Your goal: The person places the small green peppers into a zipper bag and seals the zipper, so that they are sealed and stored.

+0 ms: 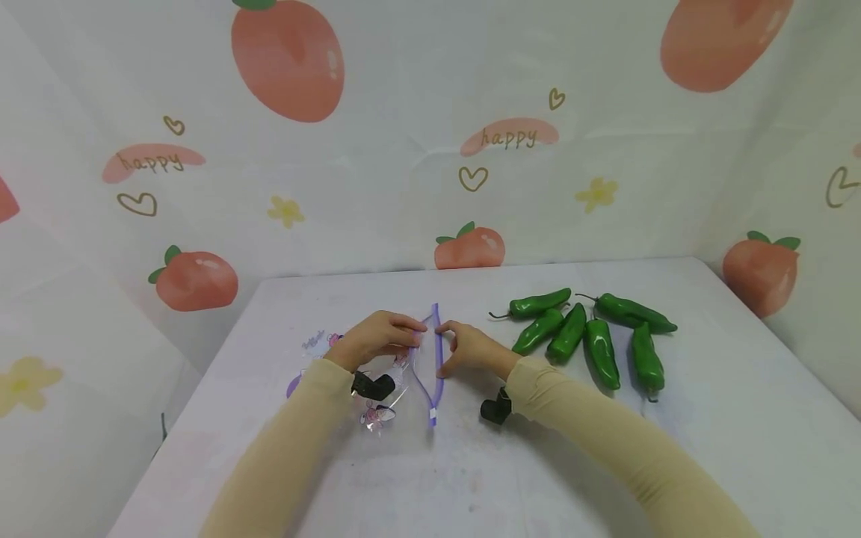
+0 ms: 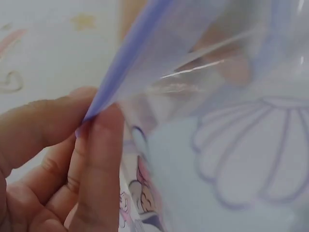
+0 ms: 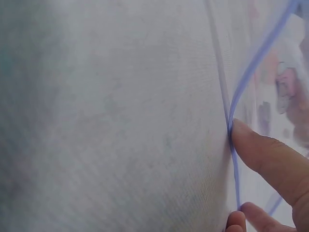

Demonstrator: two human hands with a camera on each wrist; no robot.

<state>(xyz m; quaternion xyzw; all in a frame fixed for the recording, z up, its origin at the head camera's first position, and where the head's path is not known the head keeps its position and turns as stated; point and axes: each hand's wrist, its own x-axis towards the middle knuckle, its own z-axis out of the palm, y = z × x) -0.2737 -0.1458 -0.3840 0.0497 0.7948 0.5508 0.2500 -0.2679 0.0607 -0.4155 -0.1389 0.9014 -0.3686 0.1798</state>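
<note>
A clear plastic zip bag (image 1: 398, 371) with purple edging and printed cartoon figures lies on its side on the table. Its mouth faces right and gapes between the two purple strips. My left hand (image 1: 374, 340) pinches the left strip between thumb and finger, as the left wrist view shows close up; a shell print (image 2: 256, 150) appears on the plastic there. My right hand (image 1: 476, 350) holds the right strip (image 3: 263, 48) near its middle, thumb and fingertips against the purple edge. Several green peppers (image 1: 601, 353) lie to the right of the right hand, touching neither hand.
The white table (image 1: 464, 486) reaches back to a printed cloth backdrop (image 1: 383, 202) with fruit and hearts. A black wrist mount (image 1: 374, 385) sits under the left wrist, another black mount (image 1: 496, 407) under the right. The peppers cluster at the back right.
</note>
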